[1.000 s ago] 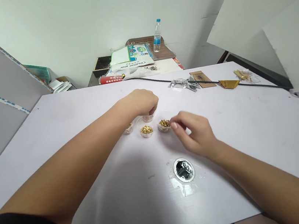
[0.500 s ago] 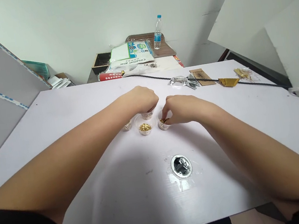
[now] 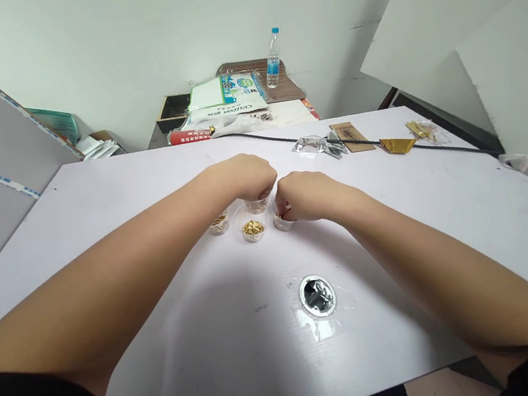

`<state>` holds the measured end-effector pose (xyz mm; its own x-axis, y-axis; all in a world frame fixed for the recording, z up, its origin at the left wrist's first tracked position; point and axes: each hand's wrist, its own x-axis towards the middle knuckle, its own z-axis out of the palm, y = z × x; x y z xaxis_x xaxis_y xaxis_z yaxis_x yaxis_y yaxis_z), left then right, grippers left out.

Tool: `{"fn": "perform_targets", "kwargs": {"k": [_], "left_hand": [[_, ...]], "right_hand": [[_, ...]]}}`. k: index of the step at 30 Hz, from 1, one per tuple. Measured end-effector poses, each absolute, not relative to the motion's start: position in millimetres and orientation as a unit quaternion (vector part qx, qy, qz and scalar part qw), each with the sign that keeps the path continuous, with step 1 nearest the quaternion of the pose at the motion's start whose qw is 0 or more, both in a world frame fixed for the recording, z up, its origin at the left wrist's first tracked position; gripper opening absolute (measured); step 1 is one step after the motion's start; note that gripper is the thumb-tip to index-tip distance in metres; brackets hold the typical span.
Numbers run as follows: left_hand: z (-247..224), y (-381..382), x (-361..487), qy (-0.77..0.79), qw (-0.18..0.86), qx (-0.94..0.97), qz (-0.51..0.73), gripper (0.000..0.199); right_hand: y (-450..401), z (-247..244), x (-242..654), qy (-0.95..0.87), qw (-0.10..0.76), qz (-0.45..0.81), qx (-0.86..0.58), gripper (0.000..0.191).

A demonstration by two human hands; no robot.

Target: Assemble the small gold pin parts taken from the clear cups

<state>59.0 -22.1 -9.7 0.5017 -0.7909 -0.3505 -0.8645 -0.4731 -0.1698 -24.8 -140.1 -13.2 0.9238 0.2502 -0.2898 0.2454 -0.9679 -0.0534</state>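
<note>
Several small clear plastic cups stand close together on the white table. My left hand is over the back cup, its fingers curled down and closed; whatever is in them is hidden. My right hand reaches into the right cup, thumb and fingers pinched together among small gold-coloured pieces, and I cannot make out what they hold. Between and in front of the hands sits the front cup, filled with small gold metal pieces. The left cup, holding thin gold and pale pieces, is partly behind my left forearm.
A round cable-hole cover with clear tape lies in the table. Farther back are a black cable, a silver packet, brown card and a gold packet. A water bottle stands beyond the table.
My right hand has moved slightly left and deeper over the right cup, and its thumb and fingers have drawn together. My left hand stays over the back cup. The view has shifted slightly.
</note>
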Motion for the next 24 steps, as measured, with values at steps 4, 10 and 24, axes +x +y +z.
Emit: {"fn": "perform_targets", "kwargs": {"k": [4, 10, 24], "left_hand": [[-9, -20, 61, 0.489, 0.147, -0.852, 0.117, 0.010], [-6, -15, 65, 0.493, 0.146, -0.849, 0.121, 0.013], [9, 16, 63, 0.516, 0.050, -0.850, 0.090, 0.019]], "right_hand": [[-147, -18, -23, -0.145, 0.023, 0.134, -0.980, 0.017], [-155, -16, -23, -0.140, 0.066, 0.113, -0.981, 0.018], [-170, -24, -41, -0.170, 0.167, 0.018, -0.971, 0.015]]}}
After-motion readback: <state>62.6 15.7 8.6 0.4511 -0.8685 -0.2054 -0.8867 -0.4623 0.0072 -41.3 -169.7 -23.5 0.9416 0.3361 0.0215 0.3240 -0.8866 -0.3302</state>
